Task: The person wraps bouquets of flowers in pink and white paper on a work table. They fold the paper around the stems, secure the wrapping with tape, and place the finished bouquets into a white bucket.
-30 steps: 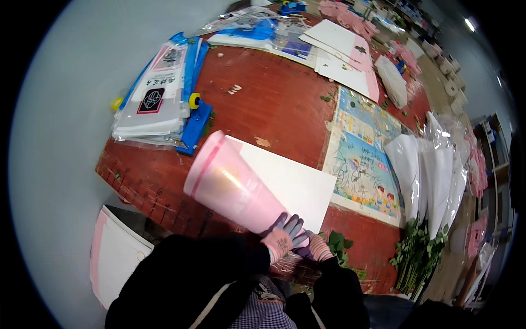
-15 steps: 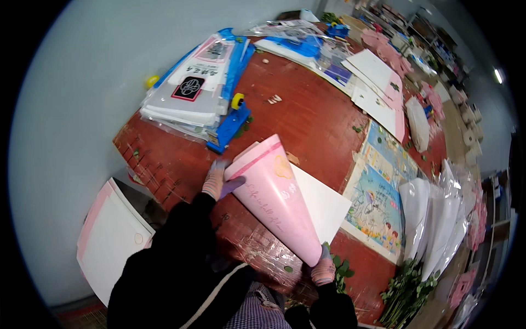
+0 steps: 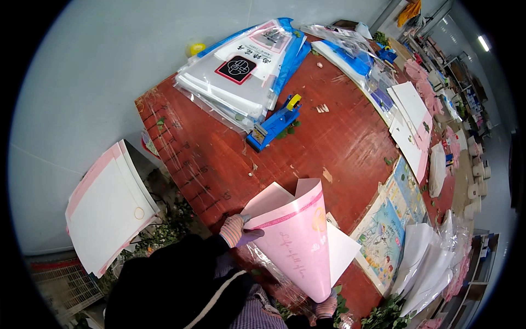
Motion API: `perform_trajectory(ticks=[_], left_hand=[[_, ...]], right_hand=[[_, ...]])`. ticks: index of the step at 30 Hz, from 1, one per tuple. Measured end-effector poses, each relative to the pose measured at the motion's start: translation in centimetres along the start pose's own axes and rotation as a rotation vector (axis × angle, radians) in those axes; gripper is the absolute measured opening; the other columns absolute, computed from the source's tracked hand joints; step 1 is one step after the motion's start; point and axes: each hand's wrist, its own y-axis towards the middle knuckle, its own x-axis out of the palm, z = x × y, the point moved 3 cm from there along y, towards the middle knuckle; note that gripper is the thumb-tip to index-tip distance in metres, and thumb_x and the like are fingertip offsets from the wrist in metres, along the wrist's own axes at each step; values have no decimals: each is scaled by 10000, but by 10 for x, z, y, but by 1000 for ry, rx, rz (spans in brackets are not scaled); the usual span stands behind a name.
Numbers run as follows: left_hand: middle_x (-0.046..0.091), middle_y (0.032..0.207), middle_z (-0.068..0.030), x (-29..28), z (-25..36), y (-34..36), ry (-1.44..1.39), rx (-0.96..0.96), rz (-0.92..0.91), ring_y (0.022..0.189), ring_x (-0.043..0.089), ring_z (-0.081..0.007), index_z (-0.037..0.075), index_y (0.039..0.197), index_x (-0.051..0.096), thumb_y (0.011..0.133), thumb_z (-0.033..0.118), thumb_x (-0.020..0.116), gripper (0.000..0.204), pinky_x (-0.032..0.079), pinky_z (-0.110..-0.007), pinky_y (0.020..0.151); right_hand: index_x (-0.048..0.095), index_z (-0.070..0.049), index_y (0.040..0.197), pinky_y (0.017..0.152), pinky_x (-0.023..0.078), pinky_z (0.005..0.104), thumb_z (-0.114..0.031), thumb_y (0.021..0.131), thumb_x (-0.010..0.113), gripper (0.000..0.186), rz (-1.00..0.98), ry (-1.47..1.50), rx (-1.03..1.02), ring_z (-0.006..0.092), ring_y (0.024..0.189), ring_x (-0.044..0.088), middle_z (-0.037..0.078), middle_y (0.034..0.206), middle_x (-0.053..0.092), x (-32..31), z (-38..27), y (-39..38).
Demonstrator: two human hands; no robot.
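Here your left hand grips the pink paper cone at its wide end, your right hand its narrow end, nearer you than the blue tape dispenser.

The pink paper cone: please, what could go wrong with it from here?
The pink paper cone could unroll if the left hand loses its rim. Its narrow tip, at the right hand, might crumple if squeezed. The white sheet that it overlaps could be dragged askew.
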Motion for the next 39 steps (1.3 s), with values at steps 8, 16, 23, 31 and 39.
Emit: perform_trajectory(ticks=[8,16,23,31,39], left_hand=[[626,895,-208,-28,28,-1,-14,-100,-140,848,607,-343,15,1002,607,646,512,686,616,477,-394,748],[468,1222,-240,-62,104,-53,511,367,222,1169,424,-367,50,1290,399,777,467,548,678,271,-504,990],[262,1409,-114,12,195,-38,890,885,-238,1295,232,-357,133,1254,425,719,448,591,642,181,-514,1051],[438,1208,-141,91,203,-43,857,980,-695,1160,387,-308,104,1143,469,628,400,688,633,270,-451,995],[456,1164,-146,105,219,-38,936,960,-854,1119,416,-306,90,1119,468,641,434,676,624,295,-432,965]], right_hand=[[508,-30,1072,774,465,322,-187,794,560,323,-437,84,-162,227,953,582,129,1051,604,4,6,28],[459,-41,1096,743,460,378,-362,781,566,462,-358,-473,27,309,961,557,177,1068,569,-7,-32,-9],[498,-60,1047,711,464,440,-339,722,618,445,-289,-455,-97,371,917,543,207,959,570,5,19,-13],[634,-29,895,725,466,450,-227,701,586,281,-338,-518,69,404,854,576,222,884,596,-7,4,-8],[449,-12,1191,753,462,328,-293,683,737,648,250,9,229,246,909,582,164,974,614,-86,-44,94]])
